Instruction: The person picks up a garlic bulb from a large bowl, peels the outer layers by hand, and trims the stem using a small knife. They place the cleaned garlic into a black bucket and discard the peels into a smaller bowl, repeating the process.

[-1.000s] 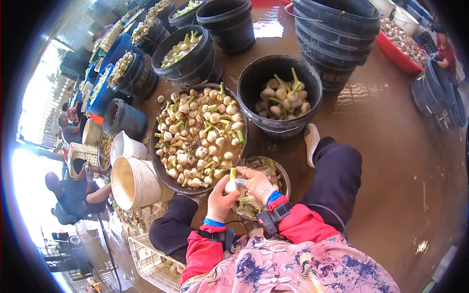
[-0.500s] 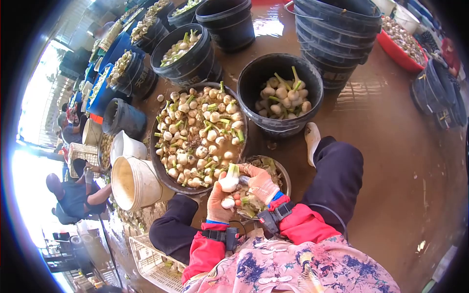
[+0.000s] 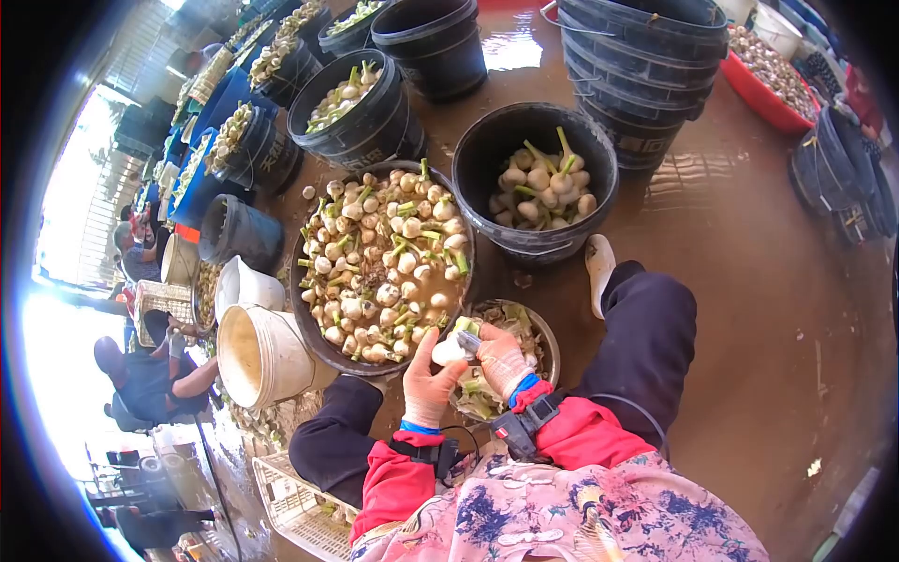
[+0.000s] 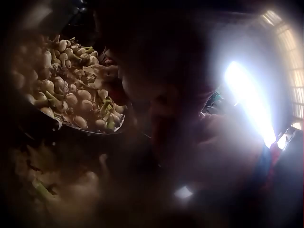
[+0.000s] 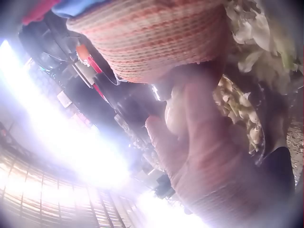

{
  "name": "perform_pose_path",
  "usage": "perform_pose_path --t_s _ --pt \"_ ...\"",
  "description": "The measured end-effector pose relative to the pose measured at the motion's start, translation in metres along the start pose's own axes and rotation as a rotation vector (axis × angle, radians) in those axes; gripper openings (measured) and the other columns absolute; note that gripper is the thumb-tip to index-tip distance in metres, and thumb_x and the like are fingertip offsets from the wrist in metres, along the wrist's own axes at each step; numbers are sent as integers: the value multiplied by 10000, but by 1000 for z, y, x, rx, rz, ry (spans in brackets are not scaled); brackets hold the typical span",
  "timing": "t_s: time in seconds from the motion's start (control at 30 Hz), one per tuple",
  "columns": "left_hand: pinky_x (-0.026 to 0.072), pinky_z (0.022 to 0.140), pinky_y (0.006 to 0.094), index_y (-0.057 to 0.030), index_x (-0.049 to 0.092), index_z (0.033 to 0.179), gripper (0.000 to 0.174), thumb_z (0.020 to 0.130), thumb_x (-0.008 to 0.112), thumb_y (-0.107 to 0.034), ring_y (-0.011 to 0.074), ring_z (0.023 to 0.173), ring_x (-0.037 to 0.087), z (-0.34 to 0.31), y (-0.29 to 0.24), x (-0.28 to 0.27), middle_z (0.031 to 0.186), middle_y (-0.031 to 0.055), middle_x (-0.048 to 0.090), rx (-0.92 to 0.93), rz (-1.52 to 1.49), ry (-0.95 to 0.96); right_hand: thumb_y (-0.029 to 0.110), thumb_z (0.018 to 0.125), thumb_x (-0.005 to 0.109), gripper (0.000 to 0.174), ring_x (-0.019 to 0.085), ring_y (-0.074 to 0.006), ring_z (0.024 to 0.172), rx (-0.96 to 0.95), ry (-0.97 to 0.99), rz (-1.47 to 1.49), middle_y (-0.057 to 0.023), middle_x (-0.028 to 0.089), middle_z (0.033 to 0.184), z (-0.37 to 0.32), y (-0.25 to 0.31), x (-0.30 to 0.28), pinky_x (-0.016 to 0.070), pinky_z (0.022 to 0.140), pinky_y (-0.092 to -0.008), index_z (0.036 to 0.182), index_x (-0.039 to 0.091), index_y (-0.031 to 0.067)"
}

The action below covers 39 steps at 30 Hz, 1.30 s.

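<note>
A white garlic bulb (image 3: 448,353) with a pale green stem end is pinched between the fingertips and thumb of my left hand (image 3: 427,391). My right hand (image 3: 503,363), close on its right side, grips a small grey metal blade (image 3: 469,341) against the stem end. Both hands wear pale orange knitted gloves. Below them stands a basin of peelings (image 3: 546,347), partly hidden by the right hand. In the right wrist view the bulb (image 5: 175,116) sits between the gloved hands. The left wrist view is dark and blurred around the hand.
A wide tub of garlic (image 3: 302,314) lies just beyond the hands. To its right is a black bucket (image 3: 534,245) with trimmed bulbs. White buckets (image 3: 267,361) stand at left, stacked black buckets (image 3: 646,75) at the back, a plastic crate (image 3: 290,506) by the left leg.
The bulb stood stem-up a second ago and now tilts with its stem end toward the right hand. A second white piece, seen low in the left hand half a second ago, no longer shows.
</note>
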State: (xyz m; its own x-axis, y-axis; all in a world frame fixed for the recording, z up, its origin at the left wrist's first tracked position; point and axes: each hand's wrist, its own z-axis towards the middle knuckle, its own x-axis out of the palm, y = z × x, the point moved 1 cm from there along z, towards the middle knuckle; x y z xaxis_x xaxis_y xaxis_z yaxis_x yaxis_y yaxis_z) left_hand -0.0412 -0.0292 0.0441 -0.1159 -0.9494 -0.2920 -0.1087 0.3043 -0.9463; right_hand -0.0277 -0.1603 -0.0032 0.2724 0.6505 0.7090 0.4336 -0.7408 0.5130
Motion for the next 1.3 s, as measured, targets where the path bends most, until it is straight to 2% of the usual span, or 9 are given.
perform_pose_path --t_s 0.17,0.3,0.43,0.6,0.8,0.9,1.13,1.23,1.3 --pt "495 459 291 -37 473 1217 610 843 551 -512 170 575 577 -1 1 1 826 94 606 -567 -1007 103 -80 801 426 327 621 -175 837 -17 39 -78 -90 640 949 -10 14 5 500 718 -277 1071 597 -6" --pt "490 433 295 -61 511 1147 608 840 494 -587 171 550 577 3 -4 -11 770 83 604 -720 -831 134 -77 805 442 317 614 -169 781 81 86 -17 -80 638 933 -4 11 -8 496 643 -258 1068 600 5" --pt "450 510 279 -26 581 1105 352 824 649 -228 146 533 533 20 -10 -22 729 68 610 -88 430 -231 -89 793 470 329 606 -153 770 80 20 -34 -65 633 940 -2 17 0 484 580 -245 1085 593 -3" --pt "444 589 313 -18 587 1112 434 727 723 -165 206 629 521 0 -40 -14 656 67 548 46 566 -155 -91 762 482 459 590 -140 920 -280 -132 -499 -72 632 1038 8 -3 -1 467 800 -244 1193 562 49" --pt "466 695 255 -15 641 956 225 743 699 -62 158 736 593 7 9 -16 822 52 624 -344 -118 -72 2 826 574 418 599 -147 863 -288 -3 -693 -82 632 1037 -12 6 11 487 747 -271 1230 536 101" --pt "459 731 262 -19 643 920 206 725 709 -15 166 789 589 -2 -7 -17 851 60 619 160 213 -128 -7 819 560 414 592 -132 778 5 -105 -337 -50 632 979 -13 17 9 502 616 -268 1214 547 114" --pt "431 620 224 -50 630 952 217 753 694 11 130 741 578 -29 -32 -30 818 58 619 -7 -249 -72 -42 785 459 392 598 -157 669 35 -359 -304 -65 639 869 26 1 -40 492 517 -282 1115 610 107" --pt "361 499 175 -75 612 1008 238 791 664 10 81 635 544 -34 -31 -43 799 58 625 -140 -521 -73 21 790 551 346 615 -176 808 75 -27 -1208 -81 653 971 21 7 -35 483 711 -256 1123 608 96" --pt "405 546 199 -59 606 1008 219 801 667 -24 121 645 572 -33 -29 -49 774 74 625 -169 -320 -115 17 784 574 363 592 -156 908 -382 -16 -1433 -79 643 1049 17 -9 -28 446 787 -214 1133 610 109"
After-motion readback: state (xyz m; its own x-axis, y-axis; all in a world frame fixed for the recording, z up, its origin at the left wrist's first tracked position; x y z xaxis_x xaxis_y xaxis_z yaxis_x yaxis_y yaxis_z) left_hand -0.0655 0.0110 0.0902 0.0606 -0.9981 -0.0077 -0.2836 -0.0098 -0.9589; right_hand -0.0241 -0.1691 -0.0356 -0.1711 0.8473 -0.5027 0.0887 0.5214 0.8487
